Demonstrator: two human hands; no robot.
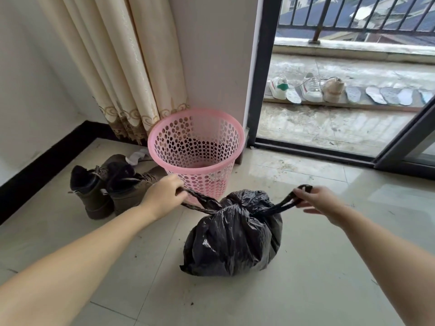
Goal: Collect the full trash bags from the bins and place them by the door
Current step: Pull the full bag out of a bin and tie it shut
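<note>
A full black trash bag (233, 238) sits on the tiled floor in front of me, its neck gathered at the top. My left hand (164, 196) grips the bag's left handle, pulled out to the left. My right hand (320, 201) pinches the right handle, pulled out to the right. Just behind the bag stands a pink perforated plastic bin (196, 142) with no bag in it.
A pair of dark brown boots (106, 184) lies left of the bin by the black skirting. Beige curtains (122, 67) hang behind. An open sliding door (261, 74) at right leads to a wet balcony with shoes (310, 88) and insoles lined up.
</note>
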